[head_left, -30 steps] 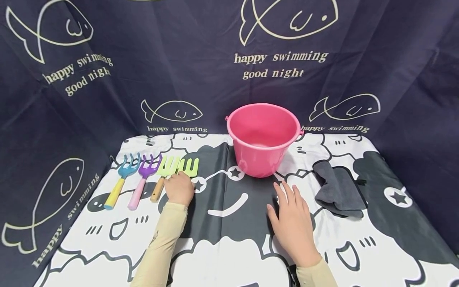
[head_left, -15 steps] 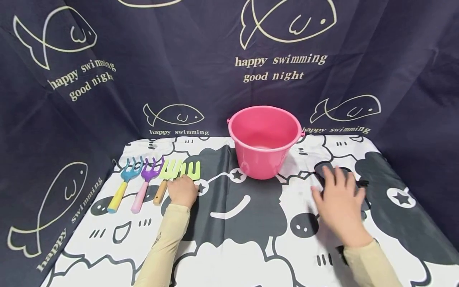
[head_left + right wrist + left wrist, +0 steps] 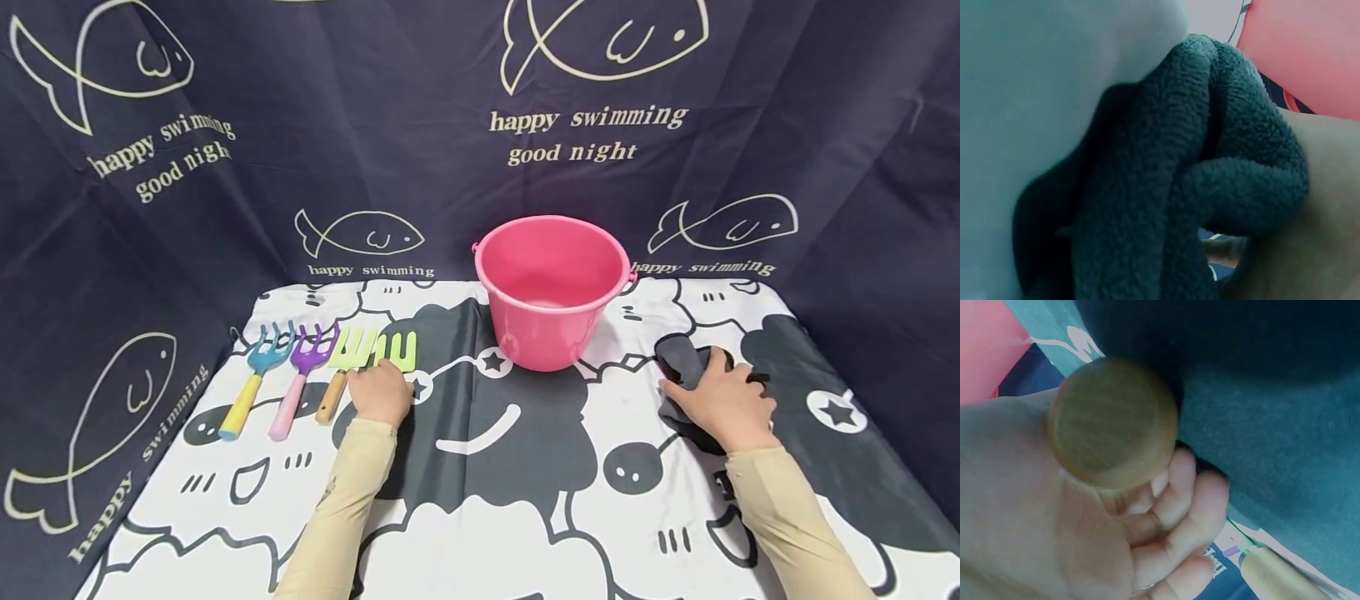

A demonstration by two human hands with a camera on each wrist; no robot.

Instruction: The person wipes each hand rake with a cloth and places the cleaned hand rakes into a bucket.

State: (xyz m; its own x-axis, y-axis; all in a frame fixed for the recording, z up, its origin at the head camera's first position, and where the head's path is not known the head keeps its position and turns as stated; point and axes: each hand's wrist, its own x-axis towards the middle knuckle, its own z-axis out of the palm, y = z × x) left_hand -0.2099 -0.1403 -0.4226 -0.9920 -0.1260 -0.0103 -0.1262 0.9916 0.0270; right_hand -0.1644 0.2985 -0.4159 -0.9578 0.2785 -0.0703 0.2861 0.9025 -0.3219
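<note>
My left hand (image 3: 381, 393) grips the wooden handle (image 3: 1113, 425) of a green hand rake (image 3: 397, 348), whose tines lie on the cloth just beyond my fingers. The handle's round end shows in the left wrist view. Beside it, to the left, is a second green hand rake (image 3: 352, 348) with a wooden handle. Over at the right, my right hand (image 3: 726, 402) grasps a dark grey towel (image 3: 678, 360). The towel's fuzzy folds (image 3: 1166, 162) bunch up in the right wrist view, and most of those fingers are hidden.
Further left lie a purple hand rake (image 3: 307, 354) with a pink handle and a blue one (image 3: 266, 352) with a yellow handle. A pink bucket (image 3: 551, 321) stands upright at the back, between my hands. A dark curtain (image 3: 450, 150) closes off the back and sides.
My right hand has moved right from in front of the bucket to the grey towel and taken hold of it. My left hand stays at the green rake.
</note>
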